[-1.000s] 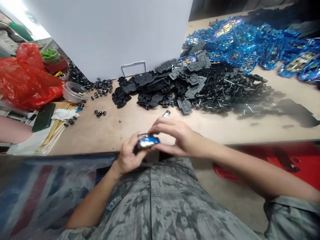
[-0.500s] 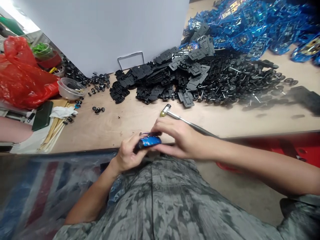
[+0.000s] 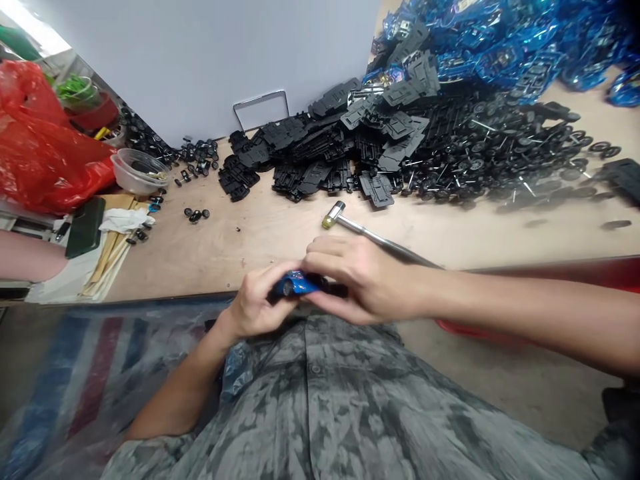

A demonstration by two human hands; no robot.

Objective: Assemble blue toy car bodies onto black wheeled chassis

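Observation:
A small blue toy car (image 3: pixel 300 283) is held between both hands at the table's front edge. My left hand (image 3: pixel 260 300) grips its left end, where a dark wheel shows. My right hand (image 3: pixel 357 277) is closed round the right end, its fingers over the top and its thumb beneath. Dark parts show beside the car under my right fingers, partly hidden. Just beyond my right hand lies a hammer (image 3: pixel 370 235) with a yellow and black head.
Behind the hammer are piles of black chassis plates (image 3: pixel 310 150) and wheels on axles (image 3: pixel 480 153). Blue car bodies (image 3: pixel 500 50) heap at the back right. At the left are a plastic tub (image 3: pixel 137 173), a red bag (image 3: pixel 50 147), a phone (image 3: pixel 85 227) and a person's arm (image 3: pixel 35 257).
My right hand has closed further over the car, and the car has turned slightly, showing its wheel and side. The camera view has shifted a little.

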